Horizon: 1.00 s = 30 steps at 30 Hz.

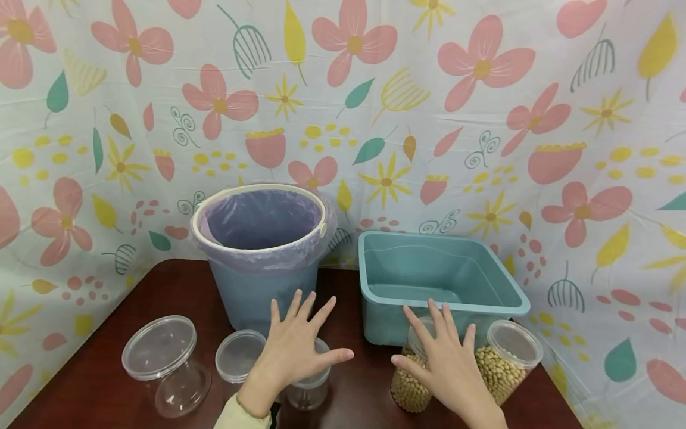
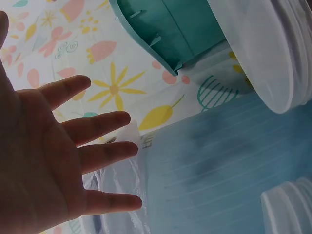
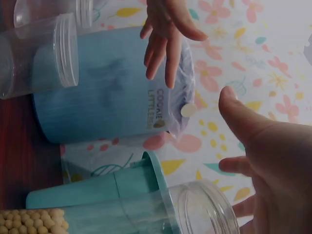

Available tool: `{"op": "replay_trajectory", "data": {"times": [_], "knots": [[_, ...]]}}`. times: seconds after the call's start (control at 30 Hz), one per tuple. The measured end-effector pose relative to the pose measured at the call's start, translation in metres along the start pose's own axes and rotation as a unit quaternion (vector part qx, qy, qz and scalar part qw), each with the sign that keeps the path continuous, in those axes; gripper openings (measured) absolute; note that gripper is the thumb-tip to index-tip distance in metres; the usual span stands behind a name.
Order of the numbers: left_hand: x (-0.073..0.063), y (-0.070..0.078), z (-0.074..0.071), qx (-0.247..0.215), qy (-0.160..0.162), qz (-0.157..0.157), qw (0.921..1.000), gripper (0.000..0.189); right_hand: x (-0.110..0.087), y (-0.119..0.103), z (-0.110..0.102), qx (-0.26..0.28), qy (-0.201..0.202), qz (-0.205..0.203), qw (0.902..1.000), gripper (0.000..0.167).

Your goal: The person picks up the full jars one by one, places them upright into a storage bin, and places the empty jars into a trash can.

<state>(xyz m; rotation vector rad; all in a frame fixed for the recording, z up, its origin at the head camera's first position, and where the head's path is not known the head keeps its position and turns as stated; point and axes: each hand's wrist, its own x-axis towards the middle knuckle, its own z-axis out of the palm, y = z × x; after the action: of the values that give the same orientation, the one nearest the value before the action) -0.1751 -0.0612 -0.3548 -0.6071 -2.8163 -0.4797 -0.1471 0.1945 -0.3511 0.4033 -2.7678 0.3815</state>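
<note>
My left hand [image 1: 296, 353] is spread, palm down, above two clear plastic jars [image 1: 240, 356], in front of the blue bucket [image 1: 257, 286]. Nothing is in its grasp; the left wrist view shows the same hand [image 2: 44, 156] with fingers straight and apart. My right hand [image 1: 452, 369] hovers with fingers spread between two clear jars of yellowish beans [image 1: 409, 387], partly covering the left one. The other bean jar [image 1: 501, 372] stands just to its right. In the right wrist view, a bean jar [image 3: 34, 222] lies below the right hand [image 3: 278, 151], which holds nothing.
A teal rectangular basin [image 1: 445, 304] stands behind the bean jars. The bucket has a thin plastic liner [image 1: 262, 220] over its rim. Another clear lidded jar [image 1: 177, 387] is at the far left of the dark red table [image 1: 359, 411]. Floral fabric [image 1: 343, 119] hangs behind.
</note>
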Motion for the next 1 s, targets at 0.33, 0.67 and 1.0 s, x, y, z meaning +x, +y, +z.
{"op": "replay_trajectory", "data": {"times": [0.33, 0.67, 1.0], "knots": [[0.002, 0.000, 0.000, -0.052, -0.006, 0.002, 0.9986, 0.082, -0.006, 0.012, 0.005, 0.101, 0.088, -0.050, 0.9897, 0.065], [0.007, 0.001, 0.001, -0.087, -0.008, 0.008, 0.9961, 0.081, -0.012, 0.022, 0.005, 0.143, 0.154, -0.072, 0.9749, 0.061], [0.011, 0.005, 0.002, -0.116, -0.006, 0.006, 0.9933, 0.080, -0.018, 0.027, 0.005, 0.161, 0.168, -0.059, 0.9708, 0.056]]}}
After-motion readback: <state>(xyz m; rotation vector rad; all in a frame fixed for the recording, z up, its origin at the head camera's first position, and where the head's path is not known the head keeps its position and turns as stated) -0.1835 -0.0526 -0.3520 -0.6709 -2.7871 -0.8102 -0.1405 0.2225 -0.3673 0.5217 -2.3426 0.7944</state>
